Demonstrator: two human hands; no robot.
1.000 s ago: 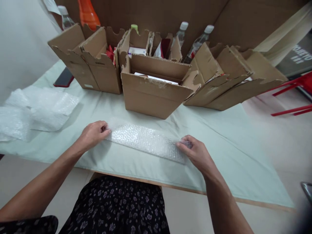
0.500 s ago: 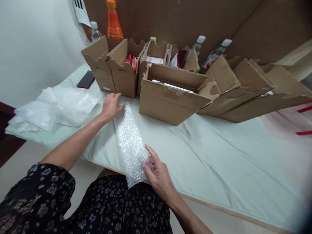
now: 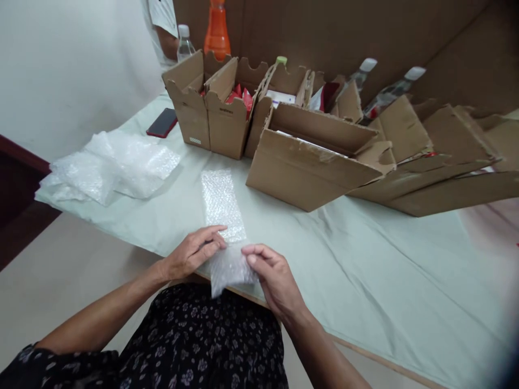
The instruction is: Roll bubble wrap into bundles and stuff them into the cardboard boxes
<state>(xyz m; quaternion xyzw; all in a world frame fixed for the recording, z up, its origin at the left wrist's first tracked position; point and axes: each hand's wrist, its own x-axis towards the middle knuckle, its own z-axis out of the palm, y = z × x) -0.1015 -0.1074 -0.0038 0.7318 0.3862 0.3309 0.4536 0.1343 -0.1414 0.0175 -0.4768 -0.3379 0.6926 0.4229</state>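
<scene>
When looking down at the pale green cloth [image 3: 365, 270], can see 1 strip of bubble wrap [image 3: 223, 208] lying lengthwise, with the near end at the front edge. Pinches its right side between thumb and finger of the right hand [image 3: 279, 278]. Touches it also with bent fingers of the left hand [image 3: 190, 253]; in this blur, cannot tell whether gripping or only resting. Farther left, can see 1 loose pile of clear wrap [image 3: 121, 162]; just beyond, 1 wide cardboard box [image 3: 300, 175].

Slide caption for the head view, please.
Left hand and right hand at a bubble-wrap strip on pale green cloth, open cardboard boxes behind.
</scene>
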